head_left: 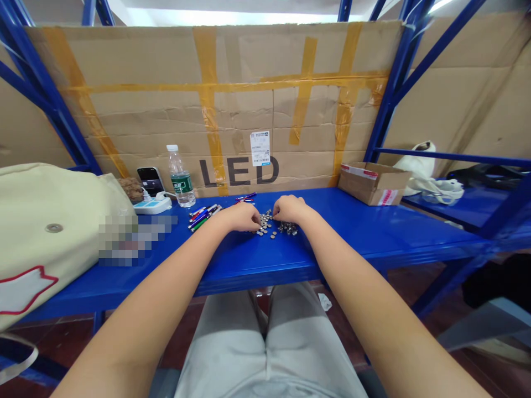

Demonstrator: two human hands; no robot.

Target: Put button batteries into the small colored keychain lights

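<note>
Small round silver discs, like button cells or coins, lie in a loose heap on the blue tabletop between my hands. My left hand reaches in at the heap's left side, its fingers curled together low over the discs. From the right, my right hand has its fingertips pinched at the heap's edge. Whatever either hand grips is too small to make out. Under and beside my right hand sits a cluster of small dark, shiny metal pieces. Several coloured pens lie left of my left hand.
More pens lie behind my left hand. A water bottle, a white power strip and a phone stand back left. A cream bag fills the left end. At back right is a cardboard box; cardboard walls the back.
</note>
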